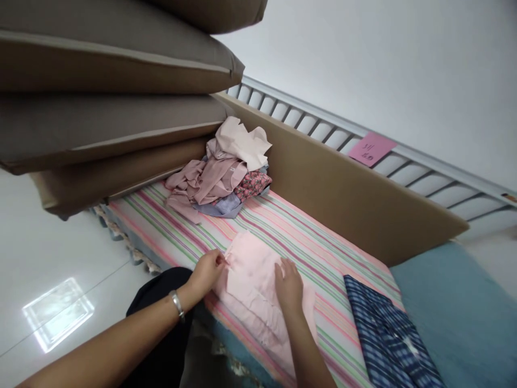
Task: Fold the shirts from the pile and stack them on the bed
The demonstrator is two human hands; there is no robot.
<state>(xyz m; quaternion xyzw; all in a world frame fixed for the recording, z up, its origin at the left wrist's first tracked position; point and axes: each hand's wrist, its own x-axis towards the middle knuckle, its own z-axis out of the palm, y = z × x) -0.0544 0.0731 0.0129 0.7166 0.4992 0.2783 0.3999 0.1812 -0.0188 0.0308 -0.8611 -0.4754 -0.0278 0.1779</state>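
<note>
A pale pink garment (252,293), partly folded, lies on the striped sheet (189,237) in front of me. My left hand (208,272), with a silver bangle at the wrist, pinches the garment's left edge between thumb and fingers. On the garment's right side my right hand (289,283) lies flat, its fingers stretched out over the cloth. Part of the garment is hidden under my right forearm. To the right rests a folded blue checked garment (388,328).
A heap of clothes (214,183) lies at the back left, beside stacked brown cushions (113,124). A brown board (323,172) stands along a metal railing (307,121) bearing a pink note (371,149). Blue-green bedding (456,302) covers the right end.
</note>
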